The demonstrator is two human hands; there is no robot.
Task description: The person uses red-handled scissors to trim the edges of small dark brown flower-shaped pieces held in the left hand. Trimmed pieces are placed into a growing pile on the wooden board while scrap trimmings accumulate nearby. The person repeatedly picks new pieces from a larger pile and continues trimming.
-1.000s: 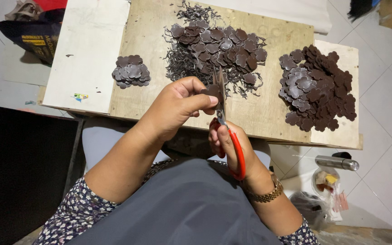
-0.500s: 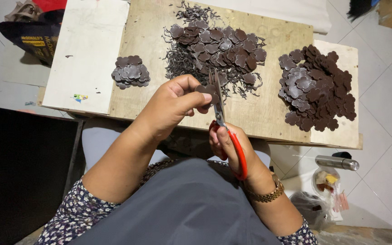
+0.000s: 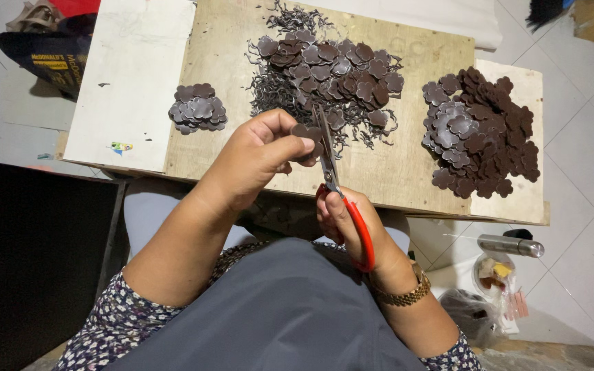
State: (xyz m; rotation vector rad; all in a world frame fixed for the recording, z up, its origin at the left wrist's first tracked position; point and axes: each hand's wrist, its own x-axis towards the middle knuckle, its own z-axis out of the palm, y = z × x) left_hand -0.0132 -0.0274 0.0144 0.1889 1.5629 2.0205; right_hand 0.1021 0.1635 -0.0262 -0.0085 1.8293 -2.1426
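- Here, a dark bag [image 3: 42,58] with yellow lettering lies top left on the floor.
- A clear bag [image 3: 496,275] of scraps sits lower right.
- The left hand [image 3: 256,154] pinches a brown piece [image 3: 305,132] above the wooden board [image 3: 407,172].
- The right hand [image 3: 348,223] grips red scissors [image 3: 342,196].

Left hand [image 3: 256,159] pinching brown flower piece [image 3: 306,132] against red-handled scissors [image 3: 335,184].

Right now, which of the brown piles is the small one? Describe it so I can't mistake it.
Start at the wooden board. Three heaps of brown flower-shaped pieces lie on it. The small pile sits alone at the board's left edge beside the white sheet; it is the smallest and tidiest, without scrap strips.
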